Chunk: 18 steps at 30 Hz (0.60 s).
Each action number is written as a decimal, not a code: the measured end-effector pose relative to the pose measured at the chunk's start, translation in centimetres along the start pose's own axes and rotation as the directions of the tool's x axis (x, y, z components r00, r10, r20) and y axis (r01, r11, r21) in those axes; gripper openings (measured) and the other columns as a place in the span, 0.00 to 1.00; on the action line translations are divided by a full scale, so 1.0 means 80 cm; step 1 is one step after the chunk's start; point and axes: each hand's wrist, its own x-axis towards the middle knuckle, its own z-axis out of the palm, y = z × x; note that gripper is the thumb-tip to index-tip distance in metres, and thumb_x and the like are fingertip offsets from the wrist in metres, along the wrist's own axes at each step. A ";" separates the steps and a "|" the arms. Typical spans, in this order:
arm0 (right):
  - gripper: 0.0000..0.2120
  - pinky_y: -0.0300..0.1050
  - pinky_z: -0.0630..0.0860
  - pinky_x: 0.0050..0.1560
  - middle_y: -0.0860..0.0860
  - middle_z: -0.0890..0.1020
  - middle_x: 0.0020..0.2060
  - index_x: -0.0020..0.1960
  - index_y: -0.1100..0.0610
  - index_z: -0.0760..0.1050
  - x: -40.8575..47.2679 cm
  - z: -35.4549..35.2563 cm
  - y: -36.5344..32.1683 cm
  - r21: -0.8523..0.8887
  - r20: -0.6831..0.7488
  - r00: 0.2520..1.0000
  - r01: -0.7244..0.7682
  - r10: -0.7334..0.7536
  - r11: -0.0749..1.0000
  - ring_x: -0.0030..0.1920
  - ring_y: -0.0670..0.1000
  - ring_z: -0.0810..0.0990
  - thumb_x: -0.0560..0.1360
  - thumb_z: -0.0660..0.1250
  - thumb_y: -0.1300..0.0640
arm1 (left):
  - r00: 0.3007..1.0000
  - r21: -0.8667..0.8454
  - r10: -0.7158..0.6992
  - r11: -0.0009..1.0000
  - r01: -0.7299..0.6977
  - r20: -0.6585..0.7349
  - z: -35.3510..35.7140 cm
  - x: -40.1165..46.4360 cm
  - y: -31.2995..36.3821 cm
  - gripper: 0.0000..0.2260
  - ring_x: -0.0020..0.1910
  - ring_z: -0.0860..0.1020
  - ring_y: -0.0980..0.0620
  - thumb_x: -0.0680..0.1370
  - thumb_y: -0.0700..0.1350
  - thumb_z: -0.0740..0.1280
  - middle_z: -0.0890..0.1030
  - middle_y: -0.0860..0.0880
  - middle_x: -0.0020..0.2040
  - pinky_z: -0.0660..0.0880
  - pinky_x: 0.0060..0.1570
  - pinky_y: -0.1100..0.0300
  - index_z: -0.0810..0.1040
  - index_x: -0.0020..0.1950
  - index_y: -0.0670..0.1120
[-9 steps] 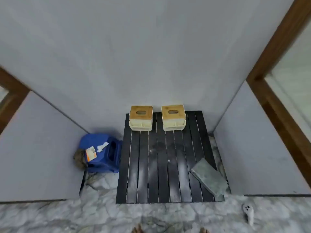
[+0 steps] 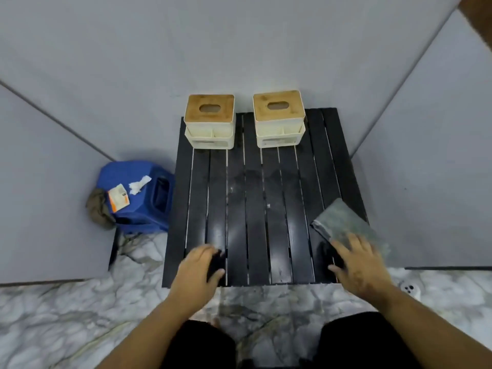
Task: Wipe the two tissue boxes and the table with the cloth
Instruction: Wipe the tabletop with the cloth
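Observation:
Two cream tissue boxes with wooden lids stand at the far edge of the low black slatted table (image 2: 255,209): the left tissue box (image 2: 210,121) and the right tissue box (image 2: 279,118). A folded grey cloth (image 2: 343,222) lies at the table's near right corner. My right hand (image 2: 356,265) reaches over the table's near right part, fingers spread, fingertips at the cloth's near end. My left hand (image 2: 198,267) hovers over the near left slats, fingers loosely bent, holding nothing.
A blue plastic stool (image 2: 138,198) with an orange-white packet, a scrap of tissue and a brown rag stands left of the table. Grey panels enclose the back and both sides. A white controller (image 2: 410,288) lies on the marble floor at right.
Both hands have come up from the bottom edge and now reach over the table's near edge, the right one at the cloth. The view has moved closer to the table.

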 end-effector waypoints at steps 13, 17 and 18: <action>0.27 0.60 0.50 0.76 0.48 0.51 0.80 0.76 0.32 0.51 0.129 0.072 0.031 0.110 -0.361 0.932 0.066 -0.022 0.992 0.79 0.60 0.49 0.77 0.46 0.36 | 0.939 0.145 0.173 0.980 -0.135 -0.298 0.083 0.136 -0.073 0.37 0.83 0.56 0.46 0.75 0.69 0.59 0.62 0.52 0.83 0.50 0.80 0.42 0.66 0.80 0.52; 0.25 0.59 0.51 0.77 0.49 0.52 0.80 0.76 0.33 0.53 0.155 0.068 0.027 0.121 -0.414 0.910 0.068 -0.012 0.990 0.79 0.59 0.51 0.81 0.54 0.42 | 0.933 0.146 0.176 0.980 -0.136 -0.312 0.084 0.138 -0.072 0.39 0.83 0.56 0.47 0.74 0.71 0.57 0.62 0.53 0.83 0.50 0.80 0.42 0.66 0.80 0.53; 0.25 0.58 0.50 0.77 0.49 0.52 0.80 0.76 0.33 0.53 0.160 0.065 0.025 0.124 -0.419 0.908 0.068 -0.009 0.990 0.79 0.59 0.51 0.81 0.54 0.42 | 0.933 0.148 0.176 0.980 -0.135 -0.314 0.084 0.137 -0.072 0.39 0.83 0.56 0.47 0.73 0.71 0.56 0.62 0.53 0.83 0.50 0.80 0.43 0.66 0.81 0.53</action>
